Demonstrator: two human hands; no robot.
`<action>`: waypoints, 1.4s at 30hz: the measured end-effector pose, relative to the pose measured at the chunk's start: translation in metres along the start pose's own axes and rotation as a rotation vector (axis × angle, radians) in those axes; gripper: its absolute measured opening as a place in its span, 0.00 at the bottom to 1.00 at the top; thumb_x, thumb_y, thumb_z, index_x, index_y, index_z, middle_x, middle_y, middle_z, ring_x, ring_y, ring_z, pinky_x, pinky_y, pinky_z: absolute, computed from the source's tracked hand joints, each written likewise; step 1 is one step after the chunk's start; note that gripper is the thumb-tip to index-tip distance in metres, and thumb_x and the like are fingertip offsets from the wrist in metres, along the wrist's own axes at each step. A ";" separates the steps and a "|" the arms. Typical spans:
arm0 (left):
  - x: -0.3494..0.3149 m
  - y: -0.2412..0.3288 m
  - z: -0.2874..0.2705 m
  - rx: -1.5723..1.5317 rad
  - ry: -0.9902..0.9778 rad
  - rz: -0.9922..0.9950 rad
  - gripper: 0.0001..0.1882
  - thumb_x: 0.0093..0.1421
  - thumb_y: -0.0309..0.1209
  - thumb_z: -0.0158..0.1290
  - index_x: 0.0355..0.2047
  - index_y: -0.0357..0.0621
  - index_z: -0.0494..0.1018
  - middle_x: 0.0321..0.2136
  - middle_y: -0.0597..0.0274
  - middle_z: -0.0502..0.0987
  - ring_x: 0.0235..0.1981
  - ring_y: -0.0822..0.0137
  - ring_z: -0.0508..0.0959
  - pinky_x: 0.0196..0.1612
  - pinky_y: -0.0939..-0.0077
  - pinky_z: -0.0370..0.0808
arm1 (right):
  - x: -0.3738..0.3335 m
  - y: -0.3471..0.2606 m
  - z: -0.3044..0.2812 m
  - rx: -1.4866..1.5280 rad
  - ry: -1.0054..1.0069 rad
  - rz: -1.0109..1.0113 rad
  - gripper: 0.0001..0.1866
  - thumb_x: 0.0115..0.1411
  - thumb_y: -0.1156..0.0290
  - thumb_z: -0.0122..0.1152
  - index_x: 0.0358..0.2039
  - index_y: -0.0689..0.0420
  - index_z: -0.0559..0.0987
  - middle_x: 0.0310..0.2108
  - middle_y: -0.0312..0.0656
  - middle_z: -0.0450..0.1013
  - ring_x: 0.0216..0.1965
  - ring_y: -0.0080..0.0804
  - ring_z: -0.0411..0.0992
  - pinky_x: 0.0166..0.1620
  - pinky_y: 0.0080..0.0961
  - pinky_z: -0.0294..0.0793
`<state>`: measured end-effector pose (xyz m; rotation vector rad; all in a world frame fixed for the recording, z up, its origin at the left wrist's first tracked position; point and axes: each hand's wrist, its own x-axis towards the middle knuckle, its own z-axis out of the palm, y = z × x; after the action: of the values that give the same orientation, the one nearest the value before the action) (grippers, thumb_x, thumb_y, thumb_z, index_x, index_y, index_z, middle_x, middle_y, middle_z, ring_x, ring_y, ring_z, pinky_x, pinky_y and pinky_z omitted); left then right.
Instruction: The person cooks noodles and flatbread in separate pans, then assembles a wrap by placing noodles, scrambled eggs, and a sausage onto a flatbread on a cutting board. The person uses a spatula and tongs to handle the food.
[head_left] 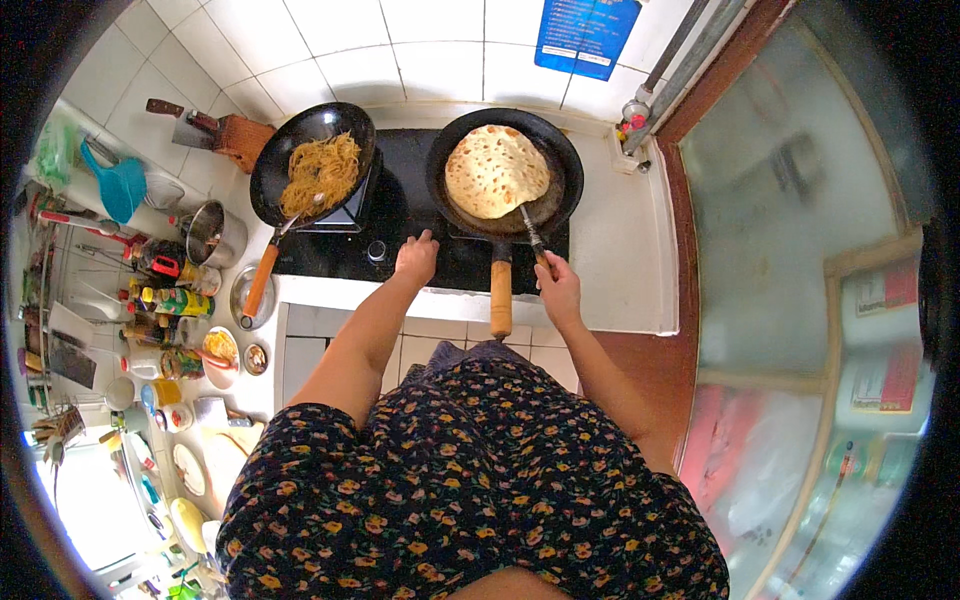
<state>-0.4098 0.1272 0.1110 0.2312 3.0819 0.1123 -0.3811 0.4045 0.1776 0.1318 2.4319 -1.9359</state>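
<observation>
A round, brown-spotted flatbread (493, 165) lies in a black frying pan (566, 160) on the right of the black stove (400, 190). My right hand (561, 292) is closed around the handle of a spatula (534, 234), whose far end meets the bread's near edge; its blade is hidden. The pan's wooden handle (501, 295) points toward me, untouched. My left hand (416, 258) rests at the stove's front with fingers drawn together; whatever lies under them is hidden. Beside it a round stove knob (376, 251) shows.
A wok (262, 180) with brown noodles (322, 172) and a wooden-handled utensil (262, 282) stands at the left. Behind it is a knife block (240, 142). Bottles (185, 302), a metal pot (228, 235) and bowls crowd the left counter. A glazed door (780, 220) borders the right.
</observation>
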 end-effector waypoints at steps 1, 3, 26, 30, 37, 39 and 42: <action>-0.001 0.004 -0.010 -0.023 -0.049 -0.019 0.07 0.46 0.23 0.49 0.28 0.43 0.72 0.37 0.55 0.67 0.37 0.54 0.72 0.38 0.65 0.73 | 0.004 -0.003 -0.003 0.000 -0.041 0.022 0.17 0.55 0.73 0.54 0.46 0.64 0.70 0.21 0.34 0.69 0.20 0.16 0.64 0.21 0.14 0.63; 0.000 0.009 -0.011 -0.089 -0.055 -0.046 0.08 0.45 0.23 0.50 0.29 0.42 0.72 0.37 0.56 0.68 0.37 0.54 0.72 0.39 0.65 0.73 | 0.012 -0.009 -0.013 -0.003 -0.128 0.066 0.17 0.55 0.72 0.54 0.45 0.64 0.69 0.24 0.37 0.71 0.22 0.19 0.66 0.25 0.16 0.66; -0.308 0.016 0.007 -0.706 0.180 -1.008 0.23 0.45 0.26 0.51 0.44 0.42 0.62 0.41 0.47 0.66 0.42 0.48 0.70 0.44 0.61 0.70 | 0.025 -0.016 -0.059 -0.243 -0.118 -0.301 0.14 0.58 0.68 0.53 0.42 0.63 0.70 0.38 0.41 0.68 0.37 0.27 0.67 0.42 0.22 0.67; -0.408 0.012 0.015 -0.669 0.203 -1.237 0.21 0.44 0.27 0.52 0.42 0.41 0.65 0.39 0.48 0.68 0.42 0.49 0.70 0.45 0.62 0.69 | -0.002 -0.082 -0.043 -0.135 -0.138 -0.351 0.08 0.56 0.71 0.56 0.32 0.60 0.70 0.26 0.36 0.66 0.24 0.19 0.62 0.26 0.14 0.63; -0.535 -0.011 0.053 -0.761 0.278 -1.391 0.18 0.45 0.29 0.54 0.39 0.41 0.67 0.40 0.51 0.68 0.41 0.51 0.71 0.45 0.65 0.69 | -0.110 -0.113 0.086 0.003 -0.420 -0.336 0.05 0.53 0.74 0.59 0.29 0.58 0.71 0.20 0.31 0.64 0.18 0.15 0.58 0.20 0.10 0.56; -0.563 -0.019 0.068 -0.747 0.345 -1.399 0.18 0.45 0.29 0.55 0.38 0.40 0.68 0.39 0.52 0.69 0.40 0.53 0.72 0.43 0.66 0.71 | -0.144 -0.116 0.138 -0.124 -0.493 -0.264 0.06 0.51 0.75 0.61 0.29 0.58 0.72 0.20 0.31 0.65 0.19 0.14 0.59 0.21 0.10 0.58; -0.619 -0.028 0.080 -0.898 0.454 -1.529 0.17 0.46 0.28 0.55 0.37 0.39 0.68 0.38 0.53 0.70 0.36 0.57 0.74 0.39 0.70 0.73 | -0.187 -0.090 0.212 -0.101 -0.752 -0.348 0.05 0.49 0.78 0.62 0.25 0.59 0.73 0.20 0.30 0.66 0.18 0.14 0.61 0.22 0.11 0.61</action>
<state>0.2018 0.0120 0.0561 -2.1607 2.2192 1.3977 -0.2087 0.1695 0.2321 -0.8997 2.0910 -1.5361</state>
